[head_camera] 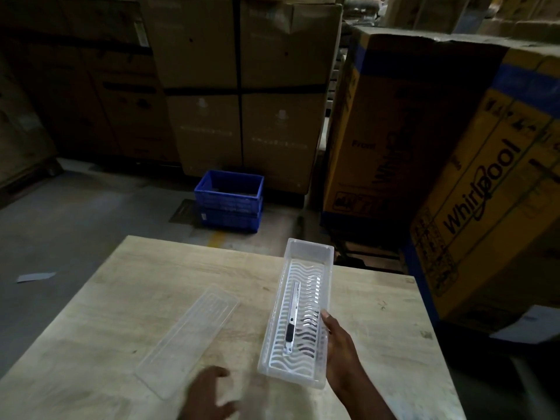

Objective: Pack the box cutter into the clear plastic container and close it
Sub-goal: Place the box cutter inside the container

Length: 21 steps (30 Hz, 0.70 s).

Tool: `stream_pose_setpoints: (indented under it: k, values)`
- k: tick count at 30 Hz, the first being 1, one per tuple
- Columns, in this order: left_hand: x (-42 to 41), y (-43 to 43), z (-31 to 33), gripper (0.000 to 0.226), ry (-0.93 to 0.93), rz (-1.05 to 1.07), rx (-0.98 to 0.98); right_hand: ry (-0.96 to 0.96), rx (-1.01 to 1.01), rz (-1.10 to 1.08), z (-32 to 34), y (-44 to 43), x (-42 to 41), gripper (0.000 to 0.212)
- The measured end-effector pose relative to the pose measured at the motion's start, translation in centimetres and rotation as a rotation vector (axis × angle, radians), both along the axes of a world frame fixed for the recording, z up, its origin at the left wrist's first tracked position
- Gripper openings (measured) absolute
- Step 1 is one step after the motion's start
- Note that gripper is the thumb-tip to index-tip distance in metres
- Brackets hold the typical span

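Box cutter (291, 321) lies lengthwise inside clear container (298, 316) on counter (127, 298); right hand (341, 348) cups its right wall, likely steadying it, while left hand (209, 395), blurred, open and apparently empty, hovers near loose lid (189, 339) left of container.

Pale wooden table (157, 298) bears clear container (309, 253) and its separate lid (188, 338)

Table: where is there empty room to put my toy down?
The wooden table is bare left of the lid, along the far edge, and right of the clear container toward the right edge. It's crowded near you: left hand, lid, container, right hand.
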<state>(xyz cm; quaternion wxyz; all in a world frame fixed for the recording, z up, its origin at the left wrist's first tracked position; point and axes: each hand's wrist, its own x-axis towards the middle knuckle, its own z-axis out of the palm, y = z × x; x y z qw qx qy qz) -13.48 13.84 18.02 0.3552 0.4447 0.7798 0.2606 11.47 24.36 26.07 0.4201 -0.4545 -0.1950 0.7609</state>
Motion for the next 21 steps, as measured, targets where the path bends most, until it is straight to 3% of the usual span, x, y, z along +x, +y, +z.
stream_pose_setpoints:
  k: [3,5,8,10,13,16,19,21]
  values:
    - [-6.4,1.2,-3.1,0.084,0.305,0.087,-0.234,-0.045,-0.003,0.005,-0.2,0.1,-0.2,0.053]
    - [-9.0,1.1,-3.0,0.09,0.355,0.078,-0.344,-0.084,0.009,-0.004,-0.4,0.1,-0.3,0.053]
    - [-11.6,1.0,-4.8,0.075,0.418,0.056,-0.394,-0.129,0.033,-0.031,-0.5,0.0,-0.6,0.055]
    - [-12.6,1.6,-7.0,0.072,0.379,0.07,-0.413,-0.149,0.019,-0.04,-0.7,0.0,-0.6,0.054]
    - [-12.8,2.0,-10.2,0.071,0.408,0.114,-0.25,-0.157,0.002,-0.043,-1.1,0.0,-0.4,0.047]
    - [-12.9,1.2,-8.1,0.067,0.319,0.122,-0.161,-0.129,0.003,-0.048,-1.0,-0.2,-0.1,0.047]
    - [-12.0,1.8,-3.7,0.098,0.31,0.087,-0.252,-0.097,0.007,-0.04,-1.2,-0.4,0.1,0.051]
    - [-10.0,2.5,-1.1,0.119,0.171,0.153,-0.262,-0.114,0.001,-0.038,-1.5,-0.5,-0.1,0.053]
